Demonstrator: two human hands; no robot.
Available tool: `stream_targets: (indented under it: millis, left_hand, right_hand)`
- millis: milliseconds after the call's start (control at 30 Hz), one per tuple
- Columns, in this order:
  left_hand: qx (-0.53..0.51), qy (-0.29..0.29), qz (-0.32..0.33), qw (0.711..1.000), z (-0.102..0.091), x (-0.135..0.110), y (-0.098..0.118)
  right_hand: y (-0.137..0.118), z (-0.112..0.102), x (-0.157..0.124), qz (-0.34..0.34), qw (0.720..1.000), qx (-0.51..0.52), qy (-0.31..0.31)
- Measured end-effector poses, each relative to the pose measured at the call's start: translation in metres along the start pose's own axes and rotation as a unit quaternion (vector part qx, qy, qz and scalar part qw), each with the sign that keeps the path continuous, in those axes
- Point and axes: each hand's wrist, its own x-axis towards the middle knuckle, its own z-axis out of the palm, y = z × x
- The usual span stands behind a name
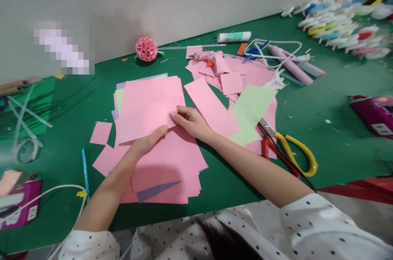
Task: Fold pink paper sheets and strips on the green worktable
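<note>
A pink paper sheet is raised at its near edge above a stack of pink paper. My right hand pinches the sheet's near right corner between thumb and fingers. My left hand is closed at the near edge, its thumb showing and its other fingers hidden beneath the sheet. Lilac and green sheets peek out from behind the stack. Just right of my right hand lies a narrower pink strip of paper, with a light green sheet beyond it.
Yellow-handled scissors and red-handled scissors lie at right. Behind are pink scraps, a glue stick, a pink paper flower ball and a pink tool with white cord. A blue pencil lies at left.
</note>
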Motion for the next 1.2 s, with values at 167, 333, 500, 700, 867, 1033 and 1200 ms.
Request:
stream_targets:
  millis: [167, 333, 500, 700, 867, 1033, 1200]
  left_hand:
    - [-0.109, 0.078, 0.042, 0.99, 0.004, 0.01, 0.001]
    - [-0.247, 0.163, 0.06, 0.953, 0.003, 0.02, 0.014]
    - [-0.257, 0.162, 0.076, 0.95, 0.003, 0.019, 0.02]
    - [-0.208, 0.135, 0.096, 0.964, 0.004, 0.021, 0.013]
    - [-0.163, 0.093, 0.111, 0.976, 0.004, 0.022, 0.003]
    - [-0.173, 0.108, 0.14, 0.969, 0.002, 0.022, -0.002]
    - [-0.252, 0.104, 0.129, 0.953, 0.002, 0.021, 0.009]
  right_hand:
    - [0.004, -0.004, 0.001, 0.007, 0.998, 0.058, 0.029]
    - [0.006, -0.002, 0.001, -0.008, 0.993, 0.085, 0.078]
    - [0.006, 0.0, 0.001, -0.026, 0.989, 0.08, 0.12]
    - [0.006, 0.003, -0.001, -0.029, 0.991, 0.038, 0.129]
    - [0.007, 0.008, -0.007, -0.09, 0.992, -0.043, 0.073]
    - [0.013, 0.008, -0.008, -0.09, 0.991, -0.059, 0.076]
    - [0.008, 0.01, -0.008, -0.081, 0.994, -0.04, 0.06]
